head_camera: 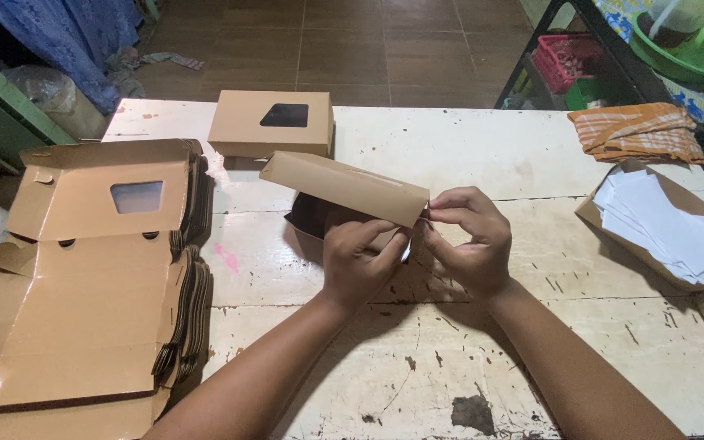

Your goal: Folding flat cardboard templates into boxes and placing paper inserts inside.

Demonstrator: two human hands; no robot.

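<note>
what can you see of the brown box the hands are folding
The half-folded box is plain brown cardboard, dark inside, held just above the white table. Its long upper panel slants down to the right. The left hand grips it from below at the front; the right hand pinches the panel's right end. Its lower part is mostly hidden behind the hands.
</note>
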